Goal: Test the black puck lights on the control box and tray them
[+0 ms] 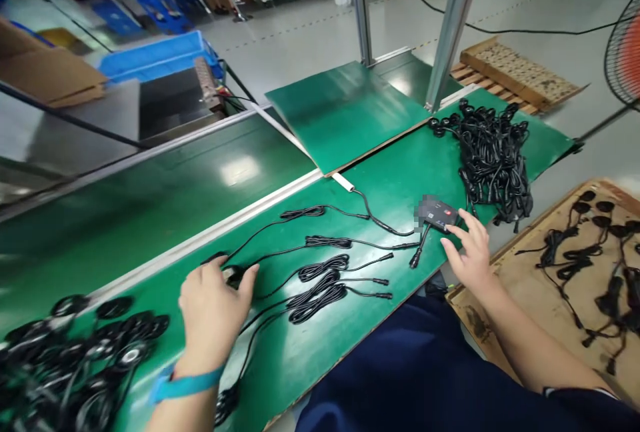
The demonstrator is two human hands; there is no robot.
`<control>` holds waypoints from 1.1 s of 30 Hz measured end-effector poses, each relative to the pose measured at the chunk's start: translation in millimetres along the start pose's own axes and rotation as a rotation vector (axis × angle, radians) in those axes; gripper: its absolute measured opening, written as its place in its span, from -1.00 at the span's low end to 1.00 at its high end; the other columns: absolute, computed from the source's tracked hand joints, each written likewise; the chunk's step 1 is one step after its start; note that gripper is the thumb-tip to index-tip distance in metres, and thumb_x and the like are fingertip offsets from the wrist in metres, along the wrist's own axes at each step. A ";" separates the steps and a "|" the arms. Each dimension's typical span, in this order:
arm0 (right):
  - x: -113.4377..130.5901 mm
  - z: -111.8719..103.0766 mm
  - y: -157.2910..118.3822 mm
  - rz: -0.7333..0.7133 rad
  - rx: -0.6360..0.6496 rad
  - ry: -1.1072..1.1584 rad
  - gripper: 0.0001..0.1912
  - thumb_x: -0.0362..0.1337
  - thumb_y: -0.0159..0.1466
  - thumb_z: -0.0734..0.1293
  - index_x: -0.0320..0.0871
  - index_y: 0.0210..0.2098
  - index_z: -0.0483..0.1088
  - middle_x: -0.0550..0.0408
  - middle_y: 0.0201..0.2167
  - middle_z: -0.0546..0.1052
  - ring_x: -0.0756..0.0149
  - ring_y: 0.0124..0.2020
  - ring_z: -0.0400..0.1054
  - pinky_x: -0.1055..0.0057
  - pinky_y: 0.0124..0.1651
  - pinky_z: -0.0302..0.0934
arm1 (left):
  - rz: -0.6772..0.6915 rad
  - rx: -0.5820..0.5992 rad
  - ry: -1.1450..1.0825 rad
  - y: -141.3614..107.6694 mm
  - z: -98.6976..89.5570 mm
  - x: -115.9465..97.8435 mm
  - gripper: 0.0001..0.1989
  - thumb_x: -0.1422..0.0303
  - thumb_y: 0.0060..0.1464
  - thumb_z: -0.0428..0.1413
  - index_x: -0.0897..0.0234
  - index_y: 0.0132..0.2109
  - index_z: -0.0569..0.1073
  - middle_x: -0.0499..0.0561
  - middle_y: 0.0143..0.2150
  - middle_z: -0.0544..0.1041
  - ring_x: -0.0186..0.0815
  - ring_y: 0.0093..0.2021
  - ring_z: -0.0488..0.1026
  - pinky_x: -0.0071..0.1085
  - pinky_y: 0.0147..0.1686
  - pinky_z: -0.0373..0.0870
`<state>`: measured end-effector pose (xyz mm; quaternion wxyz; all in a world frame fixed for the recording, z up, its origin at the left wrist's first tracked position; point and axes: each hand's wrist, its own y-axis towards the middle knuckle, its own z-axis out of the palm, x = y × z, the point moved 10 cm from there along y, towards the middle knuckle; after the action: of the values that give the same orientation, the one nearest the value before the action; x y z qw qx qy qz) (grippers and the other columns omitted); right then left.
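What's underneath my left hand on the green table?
Part of a black piece shows between the thumb and fingers of your left hand, with black cable leading away. The palm covers whatever else lies beneath.

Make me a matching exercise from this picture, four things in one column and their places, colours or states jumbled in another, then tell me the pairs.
Things:
1. Left hand
2. Flat black box
3. Wristband
4. Fan

Descriptions:
A. At the picture's right edge
B. Teal
C. Thumb beside a small black part
D. Touched by the right hand

Pairs: 1-C, 2-D, 3-B, 4-A.
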<state>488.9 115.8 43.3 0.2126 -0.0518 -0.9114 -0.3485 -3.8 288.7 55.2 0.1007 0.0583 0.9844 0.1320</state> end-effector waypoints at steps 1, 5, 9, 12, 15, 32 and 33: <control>9.3 -0.9 2.1 -0.008 -0.004 0.048 -0.70 -0.25 0.34 0.39 -0.07 0.06 0.47 -0.12 0.30 0.36 -0.06 0.27 0.28 -0.10 0.27 0.24 | 0.101 -0.019 -0.039 -3.8 -3.3 -31.3 -0.48 -0.03 0.21 0.04 0.28 0.11 0.40 0.32 -0.01 0.51 0.23 0.10 0.42 0.13 0.09 0.36; 34.3 4.2 10.7 -0.013 0.048 0.212 -0.73 -0.29 0.35 0.36 -0.06 0.05 0.48 -0.12 0.15 0.46 0.05 0.03 0.43 0.00 0.11 0.39 | 0.513 0.089 -0.314 -28.8 6.4 -166.7 -0.67 0.14 0.30 0.07 0.18 0.12 0.39 0.21 0.04 0.54 0.05 0.06 0.47 0.00 0.09 0.37; 19.9 -5.1 15.2 0.045 0.014 0.114 -0.80 -0.27 0.37 0.35 -0.08 -0.03 0.50 -0.14 0.11 0.44 0.07 -0.03 0.41 -0.02 0.07 0.39 | 0.663 0.190 -0.497 -43.6 27.3 -250.1 -0.71 0.21 0.34 0.08 0.19 0.13 0.39 0.19 0.04 0.54 -0.02 0.05 0.45 -0.06 0.08 0.36; 2.5 -12.8 11.4 0.075 0.012 0.014 -0.81 -0.26 0.37 0.34 -0.10 -0.05 0.51 -0.16 0.13 0.42 0.05 -0.04 0.38 -0.06 0.09 0.37 | 0.701 0.268 -0.557 -48.0 45.8 -278.4 -0.75 0.22 0.35 0.07 0.21 0.08 0.42 0.17 -0.02 0.54 -0.03 0.00 0.45 -0.07 0.02 0.36; -6.0 -10.0 3.6 0.076 0.053 -0.010 -0.77 -0.26 0.37 0.34 -0.10 0.00 0.50 -0.17 0.23 0.35 0.01 0.04 0.33 -0.10 0.13 0.34 | 0.699 0.315 -0.574 -47.6 62.0 -286.3 -0.77 0.21 0.34 0.08 0.23 0.01 0.46 0.16 -0.10 0.53 -0.05 -0.08 0.44 -0.11 -0.08 0.35; 40.8 25.5 5.3 -0.034 0.227 0.265 -0.63 -0.28 0.39 0.34 -0.05 0.18 0.42 -0.10 0.14 0.48 0.08 0.05 0.44 0.11 0.06 0.44 | 0.659 0.347 -0.568 -47.5 70.9 -297.7 -0.83 0.29 0.37 0.02 0.20 -0.17 0.47 0.08 -0.22 0.49 -0.11 -0.18 0.38 -0.17 -0.18 0.27; 47.4 35.9 5.7 -0.057 0.284 0.289 -0.67 -0.28 0.41 0.33 -0.06 0.16 0.44 -0.08 0.07 0.52 0.12 0.00 0.47 0.17 0.01 0.45 | 0.648 0.350 -0.590 -47.5 72.0 -297.1 -0.83 0.29 0.38 0.01 0.20 -0.18 0.45 0.08 -0.22 0.50 -0.12 -0.18 0.38 -0.17 -0.17 0.27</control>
<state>434.8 141.1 42.9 0.3366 0.0550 -0.9124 -0.2262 296.4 219.0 28.6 0.3185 0.4135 0.8523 -0.0337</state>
